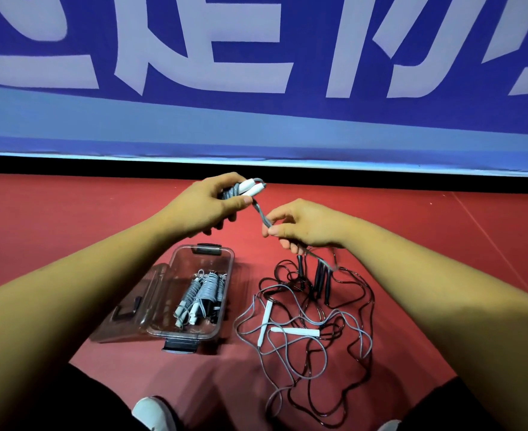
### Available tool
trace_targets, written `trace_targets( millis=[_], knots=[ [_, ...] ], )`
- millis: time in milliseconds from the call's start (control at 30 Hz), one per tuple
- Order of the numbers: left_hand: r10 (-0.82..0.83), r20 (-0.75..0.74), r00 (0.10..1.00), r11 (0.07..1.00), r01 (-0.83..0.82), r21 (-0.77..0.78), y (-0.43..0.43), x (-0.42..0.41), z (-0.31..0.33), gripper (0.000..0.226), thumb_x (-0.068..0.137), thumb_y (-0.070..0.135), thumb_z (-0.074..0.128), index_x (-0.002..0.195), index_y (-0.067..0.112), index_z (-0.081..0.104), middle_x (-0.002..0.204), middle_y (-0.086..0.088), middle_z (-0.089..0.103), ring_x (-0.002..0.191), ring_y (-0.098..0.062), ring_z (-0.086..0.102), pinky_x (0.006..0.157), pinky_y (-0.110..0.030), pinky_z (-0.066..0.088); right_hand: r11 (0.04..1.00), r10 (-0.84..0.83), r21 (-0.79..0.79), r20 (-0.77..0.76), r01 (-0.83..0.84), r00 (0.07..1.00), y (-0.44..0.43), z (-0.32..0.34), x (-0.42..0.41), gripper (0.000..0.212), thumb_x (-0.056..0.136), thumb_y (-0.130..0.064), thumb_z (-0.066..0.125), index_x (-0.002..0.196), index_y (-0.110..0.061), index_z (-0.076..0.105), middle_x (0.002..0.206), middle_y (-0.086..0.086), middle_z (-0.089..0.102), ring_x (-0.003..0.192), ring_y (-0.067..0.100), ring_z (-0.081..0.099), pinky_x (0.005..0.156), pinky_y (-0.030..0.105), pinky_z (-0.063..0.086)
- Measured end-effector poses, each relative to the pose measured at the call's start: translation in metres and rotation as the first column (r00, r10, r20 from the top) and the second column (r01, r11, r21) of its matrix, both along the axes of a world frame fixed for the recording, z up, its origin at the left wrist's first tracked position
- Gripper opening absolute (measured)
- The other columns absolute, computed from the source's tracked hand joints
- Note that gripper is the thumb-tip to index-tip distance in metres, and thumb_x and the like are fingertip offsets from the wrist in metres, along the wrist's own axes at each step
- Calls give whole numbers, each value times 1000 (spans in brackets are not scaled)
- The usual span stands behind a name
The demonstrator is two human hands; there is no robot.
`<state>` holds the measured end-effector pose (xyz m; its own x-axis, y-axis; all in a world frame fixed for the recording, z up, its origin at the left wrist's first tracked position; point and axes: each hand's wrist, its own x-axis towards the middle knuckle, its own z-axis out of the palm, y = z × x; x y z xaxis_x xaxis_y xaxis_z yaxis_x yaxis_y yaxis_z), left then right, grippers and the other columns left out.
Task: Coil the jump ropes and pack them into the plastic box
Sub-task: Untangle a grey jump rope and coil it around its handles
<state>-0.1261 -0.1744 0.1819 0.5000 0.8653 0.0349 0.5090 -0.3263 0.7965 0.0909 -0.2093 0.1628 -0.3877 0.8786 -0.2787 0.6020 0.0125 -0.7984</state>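
My left hand (208,205) grips a coiled grey jump rope (244,188) with two white handles, held above the floor. My right hand (300,223) pinches the loose grey end of that rope, stretched between both hands. Below sits the clear plastic box (225,290), open, with coiled grey ropes (202,293) inside. To its right lies a tangled pile: a grey rope with white handles (293,331) and black ropes with black handles (321,278).
The box's clear lid (126,312) leans against its left side. A blue banner with white characters (256,73) stands along the far edge of the red floor (70,219). My legs and white shoes (152,412) are at the bottom.
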Motion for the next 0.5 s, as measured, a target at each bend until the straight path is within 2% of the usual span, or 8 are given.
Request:
trace_targets(
  millis=[100, 167, 233, 300, 400, 467, 500],
  knots=[
    [42, -87, 995, 996, -34, 85, 8, -5, -2, 14, 92, 36, 67, 96, 29, 56, 73, -4, 67, 52, -16, 56, 46, -30, 46, 1000, 16, -2, 20, -16, 1000, -4, 5, -11, 10, 99, -12, 52, 100, -11, 62, 66, 7, 51, 50, 17, 50, 51, 26, 47],
    [79, -226, 971, 982, -37, 183, 14, -7, -5, 22, 89, 40, 69, 95, 28, 52, 72, 2, 66, 57, -20, 59, 51, -33, 48, 988, 8, 151, 149, -31, 989, -4, 12, -16, 14, 97, -18, 54, 98, -9, 66, 67, 5, 52, 52, 15, 46, 53, 25, 41],
    [156, -385, 909, 955, -39, 295, 20, -11, -10, 29, 87, 44, 69, 92, 31, 45, 77, 4, 62, 68, -26, 58, 60, -38, 47, 946, 9, 309, 266, -94, 964, -5, 18, -24, 21, 95, -20, 55, 91, -4, 67, 70, 9, 56, 60, 17, 43, 57, 30, 34],
    [204, -501, 841, 931, -8, 366, 21, -10, -12, 31, 86, 47, 67, 91, 35, 39, 83, 3, 59, 76, -30, 57, 62, -36, 43, 913, 16, 382, 318, -144, 948, -7, 21, -31, 26, 93, -19, 54, 76, 0, 58, 69, 16, 53, 61, 20, 38, 57, 35, 31],
    [189, -615, 766, 915, 90, 392, 13, -1, -14, 23, 86, 46, 62, 93, 32, 46, 84, 4, 58, 82, -31, 59, 63, -33, 40, 870, 38, 437, 405, -230, 914, -11, 23, -37, 35, 93, -19, 54, 61, -8, 44, 58, 7, 41, 57, 25, 36, 56, 39, 33],
    [146, -669, 729, 913, 162, 375, 4, 5, -14, 21, 82, 44, 62, 97, 31, 55, 80, 6, 58, 82, -29, 61, 62, -31, 41, 862, 44, 445, 412, -243, 910, -13, 26, -35, 32, 93, -21, 55, 62, -14, 48, 58, 3, 46, 57, 24, 41, 57, 39, 38],
    [125, -691, 712, 913, 190, 361, 0, 8, -13, 17, 81, 44, 62, 93, 32, 57, 75, 7, 57, 81, -28, 61, 62, -31, 42, 863, 40, 449, 400, -233, 916, -13, 28, -33, 29, 93, -22, 56, 65, -17, 52, 60, 2, 50, 59, 23, 44, 59, 39, 40]
  ],
)
